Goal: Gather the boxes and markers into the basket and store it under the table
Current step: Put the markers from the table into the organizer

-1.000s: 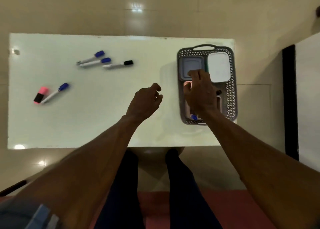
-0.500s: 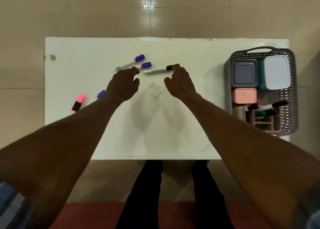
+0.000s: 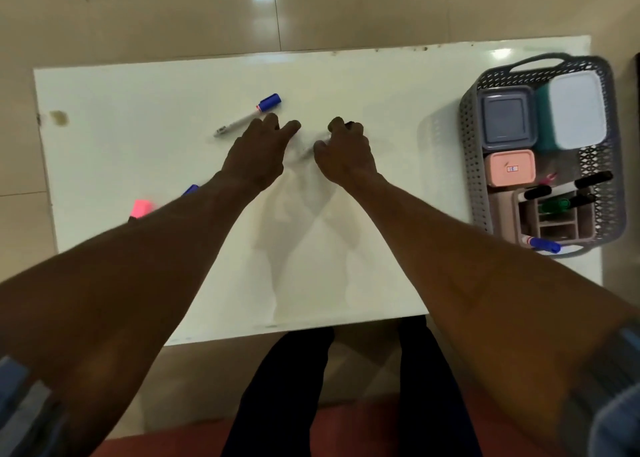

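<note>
- Markers are what's getting rounded up right now — one blue-capped marker is lying loose on the white table, just beyond the left hand.
- Left hand is reaching over that spot with fingers stretched forward and spread; can't tell if anything is under the palm, it's covering the surface there.
- Right hand is curling its fingers down tight, and a dark tip is poking out at the knuckles. Looks like it's closing on a marker, but I honestly can't tell for sure.
- Pink highlighter and another blue cap are peeking out from behind the left forearm, near the table's left side, so those are waiting too.
- Grey basket is sitting at the table's right end, well apart from both hands, and it's filling up nicely: grey box, teal box with a white lid, pink box, plus a compartment organiser with several markers lying across it.
- Boxes seem done, I'd say — what's left is the handful of loose markers, then moving the basket under the table. Maybe two-thirds through.
</note>
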